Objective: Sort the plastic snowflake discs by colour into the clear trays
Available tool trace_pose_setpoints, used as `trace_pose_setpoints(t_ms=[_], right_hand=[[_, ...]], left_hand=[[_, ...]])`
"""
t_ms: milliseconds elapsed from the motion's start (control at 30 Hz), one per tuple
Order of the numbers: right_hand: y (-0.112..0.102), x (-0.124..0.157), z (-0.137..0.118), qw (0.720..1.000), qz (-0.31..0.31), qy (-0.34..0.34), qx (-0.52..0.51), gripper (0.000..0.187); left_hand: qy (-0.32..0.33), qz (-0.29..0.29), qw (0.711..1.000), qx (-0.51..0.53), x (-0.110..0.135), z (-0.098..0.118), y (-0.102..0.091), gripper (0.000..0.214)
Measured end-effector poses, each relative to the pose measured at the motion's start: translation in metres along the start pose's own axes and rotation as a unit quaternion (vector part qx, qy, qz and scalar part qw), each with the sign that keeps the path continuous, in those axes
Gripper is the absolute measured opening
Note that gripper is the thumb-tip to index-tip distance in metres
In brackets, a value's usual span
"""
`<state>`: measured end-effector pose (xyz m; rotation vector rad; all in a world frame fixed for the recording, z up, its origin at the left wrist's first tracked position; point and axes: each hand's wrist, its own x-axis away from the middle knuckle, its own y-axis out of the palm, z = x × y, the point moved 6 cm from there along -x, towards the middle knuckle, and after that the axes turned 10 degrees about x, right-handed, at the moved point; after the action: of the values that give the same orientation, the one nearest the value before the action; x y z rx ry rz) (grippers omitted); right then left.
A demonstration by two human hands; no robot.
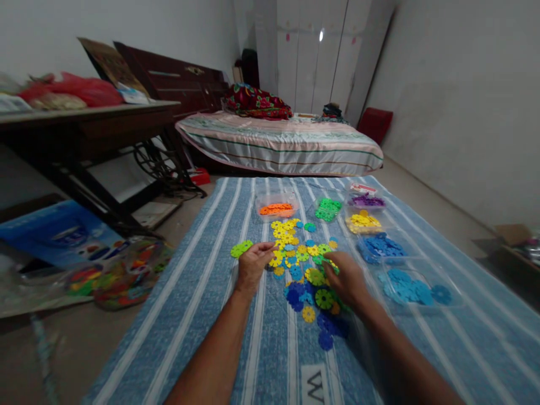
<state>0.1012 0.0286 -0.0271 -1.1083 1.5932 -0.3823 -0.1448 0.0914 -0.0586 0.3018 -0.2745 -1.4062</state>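
Flower-shaped plastic discs point(302, 252) in yellow, blue, green and orange lie in a loose pile on the striped cloth. My left hand point(254, 263) is at the pile's left edge, fingers pointing right toward yellow discs, thumb and fingertips slightly apart. Right beside its knuckles are a few lime green discs point(241, 248); whether the hand touches them is unclear. On the pile's right side, my right hand point(346, 277) has its fingers bent down around a green disc point(333, 265), partly hidden by the hand. Dark blue discs point(325, 340) lie nearer me.
Clear boxes hold sorted discs: orange point(276, 210), green point(328, 208), purple point(366, 201), yellow point(363, 222), blue point(382, 247) and light blue point(409, 288). A white card marked W point(314, 385) lies at the front. A bed point(278, 143) stands beyond, a sewing table point(126, 115) left.
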Motion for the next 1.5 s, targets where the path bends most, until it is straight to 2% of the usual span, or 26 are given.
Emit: trace_pose_setpoints(t_ms=[100,233,467,567,700,800,867,933,1000,1067,1133,1200,1267,1333,1433,1500], right_hand=[[0.015,-0.018,-0.025,0.993,-0.097,0.052,-0.034,0.026],[0.037,-0.035,-0.054,0.967,-0.223,0.101,-0.065,0.030],[0.065,-0.039,-0.063,0.941,-0.279,0.136,-0.133,0.022],[0.068,-0.036,-0.062,0.929,-0.289,0.154,-0.171,0.022],[0.049,-0.045,-0.045,0.940,-0.270,0.155,-0.139,0.020],[0.020,-0.065,-0.006,0.952,-0.242,0.170,-0.083,0.020],[-0.009,-0.083,0.028,0.967,-0.186,0.167,0.042,0.021],[-0.038,-0.098,0.061,0.962,-0.129,0.185,0.156,0.024],[-0.061,-0.105,0.086,0.946,-0.079,0.219,0.224,0.027],[-0.069,-0.104,0.096,0.938,-0.065,0.229,0.250,0.030],[-0.061,-0.094,0.091,0.943,-0.105,0.201,0.244,0.029],[-0.040,-0.079,0.075,0.945,-0.186,0.146,0.226,0.024],[-0.018,-0.060,0.058,0.932,-0.270,0.107,0.217,0.020],[-0.002,-0.044,0.046,0.910,-0.331,0.102,0.230,0.021],[0.011,-0.031,0.041,0.883,-0.375,0.116,0.256,0.030],[0.014,-0.029,0.043,0.877,-0.384,0.127,0.258,0.034]], left_hand=[[-0.018,-0.022,1.000,0.002,0.003,0.001,0.005,0.044],[-0.031,-0.047,0.998,0.006,0.005,0.001,0.009,0.045],[-0.041,-0.072,0.996,0.027,0.006,0.001,0.014,0.044],[-0.051,-0.081,0.995,0.031,0.008,-0.001,0.016,0.044],[-0.060,-0.065,0.996,0.010,0.009,-0.004,0.014,0.043],[-0.043,-0.046,0.998,-0.011,0.008,-0.003,0.011,0.038],[-0.030,-0.040,0.999,-0.017,0.007,-0.001,0.010,0.036],[-0.028,-0.036,0.999,-0.022,0.006,-0.001,0.011,0.036],[-0.032,-0.034,0.998,-0.035,0.006,-0.002,0.011,0.035],[-0.036,-0.033,0.998,-0.050,0.005,-0.003,0.011,0.035],[-0.036,-0.035,0.997,-0.059,0.005,-0.003,0.012,0.035],[-0.037,-0.038,0.997,-0.061,0.006,-0.003,0.012,0.036],[-0.039,-0.037,0.997,-0.061,0.006,-0.003,0.011,0.036],[-0.040,-0.036,0.997,-0.061,0.006,-0.004,0.011,0.036],[-0.040,-0.038,0.996,-0.065,0.006,-0.004,0.012,0.036],[-0.039,-0.040,0.996,-0.072,0.006,-0.004,0.012,0.036]])
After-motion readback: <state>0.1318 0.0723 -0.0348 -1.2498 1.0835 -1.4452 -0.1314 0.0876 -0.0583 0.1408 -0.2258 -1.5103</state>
